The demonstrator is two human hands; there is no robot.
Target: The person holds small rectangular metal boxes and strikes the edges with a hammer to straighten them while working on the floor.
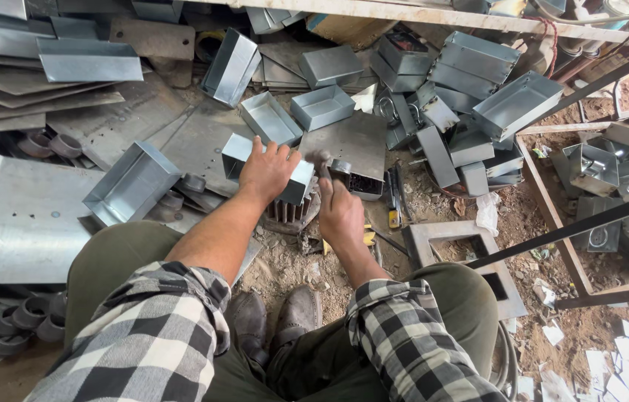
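The open grey sheet-metal box under the left hand looks smooth with a dull, satiny sheen, like the flat grey metal sheets beside it. The checked black-and-white shirt sleeves are soft matt cloth. The brown dirt floor is rough and dusty, strewn with white paper scraps.

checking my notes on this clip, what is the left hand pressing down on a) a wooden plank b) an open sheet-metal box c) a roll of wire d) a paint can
b: the left hand lies flat, fingers spread, on an open sheet-metal box set on a ribbed metal block, while the right hand has a hammer in its grip beside it.
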